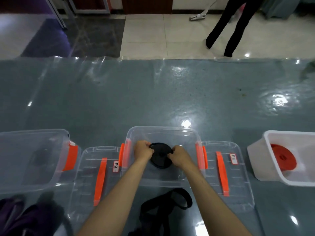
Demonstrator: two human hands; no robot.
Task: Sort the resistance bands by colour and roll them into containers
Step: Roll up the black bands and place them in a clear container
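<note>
Head view: the left hand (143, 150) and right hand (178, 155) pinch opposite edges of the rolled black band (161, 156), likely so the coil cannot unwind, holding it over the middle clear container (163, 132). Loose black bands (167, 206) lie nearer the person than the grip.

Head-worn view, forward and downward.

Overhead light throws white glare patches across the glossy clear plastic sheet over the grey-green table (185, 124); corners dim, edges bow with wide-angle distortion, and everything reads slightly soft.
</note>
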